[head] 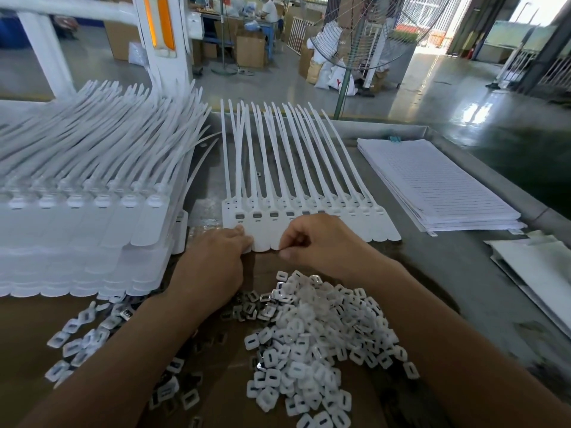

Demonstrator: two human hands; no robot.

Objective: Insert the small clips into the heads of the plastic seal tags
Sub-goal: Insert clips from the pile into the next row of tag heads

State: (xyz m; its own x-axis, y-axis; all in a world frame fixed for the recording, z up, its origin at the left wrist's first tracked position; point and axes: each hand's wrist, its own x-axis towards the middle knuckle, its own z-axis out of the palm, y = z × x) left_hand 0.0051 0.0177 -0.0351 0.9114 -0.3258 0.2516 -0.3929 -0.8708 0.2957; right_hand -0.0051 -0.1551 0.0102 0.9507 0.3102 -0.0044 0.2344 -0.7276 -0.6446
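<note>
- A row of tags lies flat in the middle of the table. Their wide flags point toward the person and their thin tails fan away.
- Several heads at the left end of the row show a dark, shiny insert. The heads further right look plain white.
- The left hand reaches the near-left corner of the row. Its thumb and forefinger close on the edge of the flags there, grasping them.
- The right hand sits just beside it over the flags, knuckles up, fingers curled in, the thumb tip meeting the forefinger at the row's near edge. I cannot tell whether it is grasping a clip, a flag, or nothing.
- A pile of clips, small white squares with a slot, some showing metal, lies on cardboard between the forearms, near the row.
- More clips are scattered to the left of the left forearm.
- A tall stack of tags stands to the left, just beside the row.
- A stack of lined paper lies to the right, apart from the row.
- A standing fan is on the floor beyond the table.
</note>
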